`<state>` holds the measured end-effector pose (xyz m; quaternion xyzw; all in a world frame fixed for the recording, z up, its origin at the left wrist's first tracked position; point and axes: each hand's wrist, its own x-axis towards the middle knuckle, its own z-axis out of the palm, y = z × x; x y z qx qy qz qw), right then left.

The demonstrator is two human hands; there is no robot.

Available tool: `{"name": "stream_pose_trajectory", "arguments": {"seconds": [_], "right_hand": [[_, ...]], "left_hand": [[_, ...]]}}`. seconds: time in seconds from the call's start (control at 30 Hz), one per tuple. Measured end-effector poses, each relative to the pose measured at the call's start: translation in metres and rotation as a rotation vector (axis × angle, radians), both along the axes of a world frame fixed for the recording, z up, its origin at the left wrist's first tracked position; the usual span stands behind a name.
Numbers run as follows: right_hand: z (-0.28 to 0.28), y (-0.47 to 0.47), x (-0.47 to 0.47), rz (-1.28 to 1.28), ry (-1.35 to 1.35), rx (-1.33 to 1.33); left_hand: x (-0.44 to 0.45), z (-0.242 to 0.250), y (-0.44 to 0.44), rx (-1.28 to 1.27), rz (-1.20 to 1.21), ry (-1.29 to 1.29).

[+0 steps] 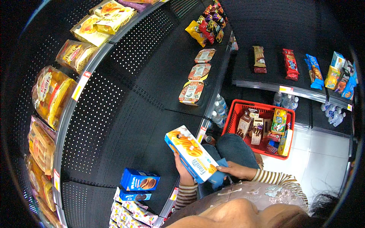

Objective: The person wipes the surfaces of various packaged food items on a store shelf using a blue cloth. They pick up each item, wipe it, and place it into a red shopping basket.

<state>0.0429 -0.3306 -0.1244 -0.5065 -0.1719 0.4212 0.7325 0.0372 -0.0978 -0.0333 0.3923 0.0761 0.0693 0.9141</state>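
A white, blue and yellow Franzzi biscuit box (191,154) is tilted in front of me, its printed front facing up. My left hand (184,171) grips it by the lower left side, fingers partly hidden beneath. At the box's lower right corner, my right hand (238,170) pinches a blue cloth (217,179) against or close beside the cardboard; contact is hard to make out. Below the left hand, blue biscuit boxes (139,180) stand on the black shelf (142,136).
A red shopping basket (232,114) with several boxes sits on the floor beyond my knees. Packaged bread (52,95) lines the upper left shelf. Food tubs (191,92) stand at the lower shelf's edge. Wrapped biscuits (291,64) lie on the far shelf, above water bottles (286,100).
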Motion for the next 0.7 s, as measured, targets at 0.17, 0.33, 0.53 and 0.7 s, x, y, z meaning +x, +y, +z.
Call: {"name": "stream_pose_trajectory", "arguments": {"seconds": [0.17,0.33,0.53,0.7], "right_hand": [[0.038,-0.029,0.034,-0.480,-0.180,0.028],[0.093,-0.023,0.032,-0.288,-1.135,-0.056],[0.107,0.012,0.015,-0.049,-1.513,-0.086],[0.101,0.015,0.059,-0.220,-1.494,-0.263]], "left_hand": [[0.000,-0.003,0.001,-0.124,-0.083,-0.041],[-0.001,-0.015,-0.018,-0.175,-0.241,0.018],[0.000,-0.012,-0.043,-0.227,-0.312,0.034],[-0.022,-0.017,-0.060,-0.035,-0.234,0.365]]}}
